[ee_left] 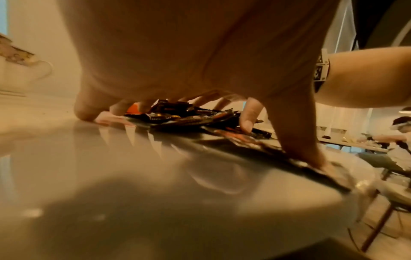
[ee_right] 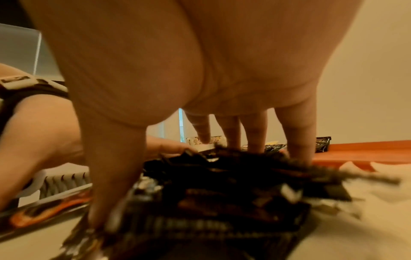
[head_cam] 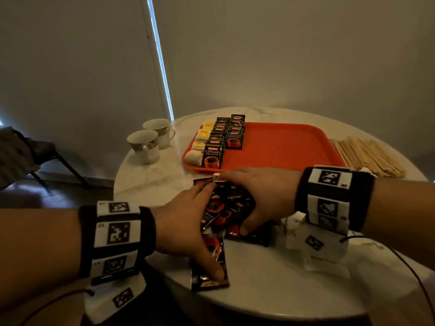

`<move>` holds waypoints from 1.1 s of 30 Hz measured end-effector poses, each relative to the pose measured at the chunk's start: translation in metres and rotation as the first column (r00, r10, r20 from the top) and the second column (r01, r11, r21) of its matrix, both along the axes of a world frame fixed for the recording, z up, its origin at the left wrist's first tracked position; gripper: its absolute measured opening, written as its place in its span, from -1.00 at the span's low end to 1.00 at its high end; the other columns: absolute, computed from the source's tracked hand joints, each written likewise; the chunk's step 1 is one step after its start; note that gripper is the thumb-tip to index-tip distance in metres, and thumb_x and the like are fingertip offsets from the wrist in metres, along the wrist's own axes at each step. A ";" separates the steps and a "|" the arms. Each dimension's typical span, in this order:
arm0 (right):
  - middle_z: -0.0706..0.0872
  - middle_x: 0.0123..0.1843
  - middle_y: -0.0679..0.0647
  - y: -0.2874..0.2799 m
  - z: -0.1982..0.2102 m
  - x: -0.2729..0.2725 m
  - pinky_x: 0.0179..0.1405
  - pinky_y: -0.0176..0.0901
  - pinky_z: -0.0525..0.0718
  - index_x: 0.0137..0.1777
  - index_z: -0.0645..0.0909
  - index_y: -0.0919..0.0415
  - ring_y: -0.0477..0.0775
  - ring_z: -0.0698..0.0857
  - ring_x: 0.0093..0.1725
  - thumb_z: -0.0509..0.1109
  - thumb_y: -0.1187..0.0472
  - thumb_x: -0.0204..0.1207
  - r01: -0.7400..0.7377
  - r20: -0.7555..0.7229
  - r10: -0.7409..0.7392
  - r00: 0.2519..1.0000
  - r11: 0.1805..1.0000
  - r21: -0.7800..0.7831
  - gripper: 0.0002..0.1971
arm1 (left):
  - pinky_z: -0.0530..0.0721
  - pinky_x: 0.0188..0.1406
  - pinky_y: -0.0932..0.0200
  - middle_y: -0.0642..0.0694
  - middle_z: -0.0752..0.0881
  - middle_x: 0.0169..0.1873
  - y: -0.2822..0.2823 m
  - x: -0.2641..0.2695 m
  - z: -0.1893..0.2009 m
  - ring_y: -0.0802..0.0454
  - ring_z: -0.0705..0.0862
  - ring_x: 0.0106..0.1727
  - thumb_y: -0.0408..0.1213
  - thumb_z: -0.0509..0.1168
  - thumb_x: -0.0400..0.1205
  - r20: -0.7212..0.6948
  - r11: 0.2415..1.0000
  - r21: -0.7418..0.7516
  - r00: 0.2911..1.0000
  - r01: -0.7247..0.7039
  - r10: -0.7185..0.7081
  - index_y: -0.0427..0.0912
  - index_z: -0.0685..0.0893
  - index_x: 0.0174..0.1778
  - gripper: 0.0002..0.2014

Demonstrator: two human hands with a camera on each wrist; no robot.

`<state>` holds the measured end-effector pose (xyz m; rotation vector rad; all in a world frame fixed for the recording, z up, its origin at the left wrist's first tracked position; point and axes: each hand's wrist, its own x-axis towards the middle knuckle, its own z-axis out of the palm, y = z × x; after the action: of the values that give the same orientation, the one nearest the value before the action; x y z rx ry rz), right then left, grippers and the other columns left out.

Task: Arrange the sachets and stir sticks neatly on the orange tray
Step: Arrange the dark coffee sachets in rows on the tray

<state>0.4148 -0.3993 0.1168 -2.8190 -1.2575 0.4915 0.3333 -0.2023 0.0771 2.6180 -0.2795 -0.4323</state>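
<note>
- I see the flat orange plastic tray point(head_cam: 277, 147) on the round white marble surface point(head_cam: 270, 285), and it is partly filled.
- On the left part of the tray stand neat rows of black and red coffee sachets point(head_cam: 226, 135), with a row of small yellow and white packets point(head_cam: 200, 143) beside them. I think that part is done.
- The rest of the tray is bare orange, so I judge the job is less than half done.
- A messy heap of black and red coffee sachets point(head_cam: 226, 208) lies on the surface just in front of the tray. It needs sorting.
- The pale wooden stir sticks point(head_cam: 369, 156) lie loose on the surface, just beside the tray's right edge. None is on the tray yet.
- My left hand point(head_cam: 183, 222) rests spread out, its straight fingers pressing on the heap and its thumb pressing one sachet near the surface's edge.
- My right hand point(head_cam: 259, 196) is cupped over the heap, fingers and thumb curled round its sides, gripping it.
- Only the head view shows the neat rows and the sticks.
- The left wrist view shows how thin and flat the heap point(ee_left: 189, 116) is, and a person sitting far off.
- The right wrist view shows my fingers point(ee_right: 300, 137) dug into the heap's far side, which the head view hides.
</note>
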 end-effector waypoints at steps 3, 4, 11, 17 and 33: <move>0.61 0.41 -0.17 0.008 0.001 0.004 0.38 0.00 0.63 0.66 0.31 -0.23 -0.03 0.61 0.35 0.69 -0.33 0.21 -0.013 0.053 0.013 0.998 1.000 0.002 0.01 | 0.69 0.44 -0.02 0.31 0.62 0.41 0.009 0.011 -0.003 0.21 0.65 0.40 0.38 0.74 -0.15 0.079 0.991 -0.086 0.990 -0.106 0.113 0.35 0.35 0.59 0.31; 0.61 0.39 -0.17 0.010 0.003 0.007 0.38 0.00 0.63 0.65 0.34 -0.23 -0.02 0.61 0.35 0.69 -0.34 0.19 -0.007 0.056 0.007 0.998 1.000 0.008 0.01 | 0.74 0.36 -0.01 0.28 0.68 0.32 0.013 0.016 -0.002 0.20 0.70 0.31 0.36 0.73 -0.16 0.093 0.987 -0.066 0.984 -0.146 0.152 0.34 0.41 0.53 0.25; 0.68 0.32 -0.14 0.035 0.004 0.019 0.26 -0.02 0.69 0.63 0.35 -0.21 -0.03 0.67 0.23 0.72 -0.35 0.14 0.020 0.018 -0.019 1.000 0.997 -0.075 0.04 | 0.74 0.33 0.00 0.21 0.71 0.23 0.031 0.035 0.010 0.12 0.73 0.22 0.25 0.77 0.00 0.041 0.951 -0.024 0.950 -0.309 0.310 0.26 0.45 0.49 0.10; 0.69 0.23 -0.11 0.055 0.005 0.023 0.17 -0.01 0.76 0.53 0.48 -0.13 -0.03 0.69 0.15 0.69 -0.33 0.21 0.035 0.017 -0.033 0.999 0.996 -0.087 -0.12 | 0.71 0.42 0.06 0.25 0.69 0.30 0.036 0.028 0.021 0.19 0.71 0.29 0.15 0.83 -0.02 -0.045 0.987 0.080 0.989 -0.137 0.141 0.29 0.45 0.50 0.14; 0.74 0.15 -0.03 0.077 -0.003 0.017 0.02 -0.05 0.74 0.44 0.54 -0.06 0.06 0.72 0.09 0.55 -0.11 0.51 -0.013 0.192 -0.004 0.981 0.996 0.085 -0.47 | 0.76 -0.16 0.16 0.08 0.81 -0.12 0.048 0.041 0.016 0.14 0.80 -0.12 0.13 0.66 0.40 0.206 0.909 -0.151 0.887 -0.389 0.414 0.14 0.59 0.04 -0.55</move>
<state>0.4313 -0.3224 0.1135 -2.8470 -1.2804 0.1634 0.3742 -0.1538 0.0930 2.5299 0.1674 0.0349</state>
